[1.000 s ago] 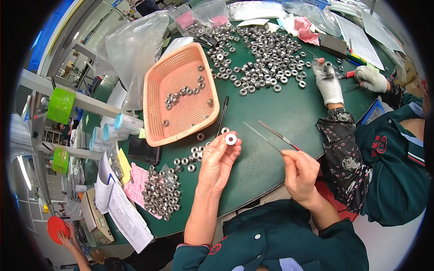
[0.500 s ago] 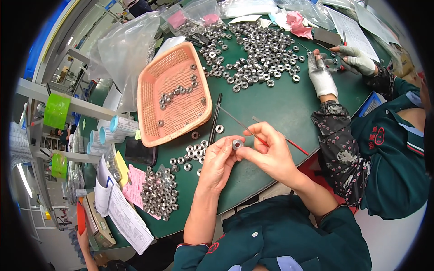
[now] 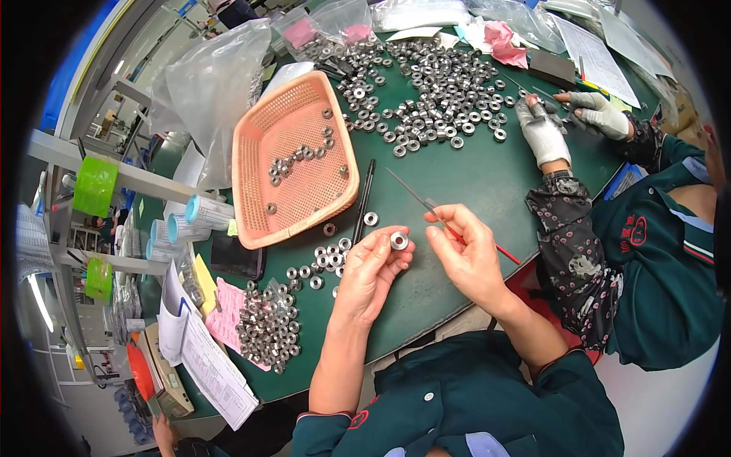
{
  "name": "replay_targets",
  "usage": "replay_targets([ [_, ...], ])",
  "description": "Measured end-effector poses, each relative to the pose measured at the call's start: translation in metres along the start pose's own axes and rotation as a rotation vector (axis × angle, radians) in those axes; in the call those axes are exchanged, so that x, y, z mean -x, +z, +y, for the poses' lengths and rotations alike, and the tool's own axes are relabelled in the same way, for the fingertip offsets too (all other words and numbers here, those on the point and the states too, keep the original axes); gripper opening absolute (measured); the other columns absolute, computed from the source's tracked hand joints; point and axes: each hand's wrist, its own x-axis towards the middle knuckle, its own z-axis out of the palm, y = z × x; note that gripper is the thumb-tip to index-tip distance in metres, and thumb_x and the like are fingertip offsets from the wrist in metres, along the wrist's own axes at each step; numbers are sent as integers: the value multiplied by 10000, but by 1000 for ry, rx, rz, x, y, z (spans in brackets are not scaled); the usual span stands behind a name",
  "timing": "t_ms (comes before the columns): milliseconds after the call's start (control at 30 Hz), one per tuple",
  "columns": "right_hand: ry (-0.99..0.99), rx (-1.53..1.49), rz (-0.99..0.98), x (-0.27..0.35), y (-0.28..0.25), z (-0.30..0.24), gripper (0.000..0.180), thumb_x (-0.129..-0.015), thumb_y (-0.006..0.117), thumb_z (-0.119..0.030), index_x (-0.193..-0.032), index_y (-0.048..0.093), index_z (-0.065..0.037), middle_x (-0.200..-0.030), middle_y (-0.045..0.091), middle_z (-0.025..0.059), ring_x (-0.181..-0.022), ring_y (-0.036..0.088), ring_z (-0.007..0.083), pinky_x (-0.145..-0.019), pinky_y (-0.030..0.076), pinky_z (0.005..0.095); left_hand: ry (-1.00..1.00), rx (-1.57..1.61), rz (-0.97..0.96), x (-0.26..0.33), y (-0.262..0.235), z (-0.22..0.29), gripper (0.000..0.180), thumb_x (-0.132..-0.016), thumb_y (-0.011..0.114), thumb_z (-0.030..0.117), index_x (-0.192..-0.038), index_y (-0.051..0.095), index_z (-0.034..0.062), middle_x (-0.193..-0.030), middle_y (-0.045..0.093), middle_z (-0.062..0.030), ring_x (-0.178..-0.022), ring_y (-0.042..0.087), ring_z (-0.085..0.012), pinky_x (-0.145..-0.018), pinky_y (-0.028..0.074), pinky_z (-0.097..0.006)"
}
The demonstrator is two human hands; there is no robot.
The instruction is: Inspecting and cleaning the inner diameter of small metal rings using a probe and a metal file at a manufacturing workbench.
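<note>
Between the thumb and fingers of my left hand (image 3: 373,270) is a small shiny metal ring (image 3: 399,241), its hole facing up toward me. My right hand (image 3: 472,255), just to the right of it and apart from the ring, grips a thin file-like tool (image 3: 412,190) with a red handle. The tool's slim shaft points up and left over the green table. A second red-handled tool (image 3: 505,253) lies partly hidden behind my right hand. Left of my left hand are several loose rings (image 3: 329,256) and a heap of rings (image 3: 268,326) on pink paper.
An orange plastic basket (image 3: 242,183) holding some rings stands beyond my left hand. A black rod (image 3: 365,199) lies beside it. A large pile of rings (image 3: 449,91) covers the far table. To the right, a co-worker's gloved hands (image 3: 544,137) work close by. Papers (image 3: 217,373) lie at left.
My right hand has drawn back from the ring to the right, and the tool's shaft has swung with it. The left hand keeps its place with the ring.
</note>
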Motion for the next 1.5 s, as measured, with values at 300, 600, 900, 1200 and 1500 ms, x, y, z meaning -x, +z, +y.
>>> replay_targets([
  [300, -254, 478, 78, 23, -20, 4, 69, -802, 517, -11, -870, 517, -8, -702, 545, 131, -551, 547, 298, -507, 418, 367, 33, 25, 9, -1, -4, 2, 260, -891, 512, 137, -1096, 525, -22, -978, 595, -117, -795, 553, -114, -739, 455, -229],
  [600, -351, 734, 55, 38, -22, 4, 87, -703, 578, 5, -776, 540, -23, -723, 462, 99, -660, 521, 266, -564, 415, 359, 45, -7, 38, 0, -2, 5, 238, -868, 531, 81, -1083, 529, -19, -1031, 591, -163, -876, 598, -161, -798, 487, -254],
  [900, -388, 805, 53, 38, -17, 13, 141, -658, 588, -3, -793, 557, -31, -720, 461, 84, -685, 495, 246, -595, 384, 343, 74, -25, 107, -3, 2, 5, 246, -831, 578, 62, -1060, 541, -20, -1025, 590, -191, -869, 611, -186, -802, 503, -260],
  [1200, -413, 802, -16, 35, -14, 16, 134, -625, 595, -6, -739, 546, -56, -710, 470, 64, -676, 489, 231, -578, 362, 335, 98, -38, 107, 1, 0, 1, 176, -828, 581, 40, -992, 562, -21, -936, 625, -166, -771, 627, -168, -737, 518, -256],
  [1500, -414, 578, 10, 27, -7, -3, 161, -641, 642, -22, -791, 585, -41, -712, 498, 68, -665, 503, 243, -602, 401, 339, 62, -81, 49, 2, 4, 1, 273, -803, 581, -15, -1069, 541, -60, -996, 609, -192, -854, 626, -214, -783, 516, -270],
])
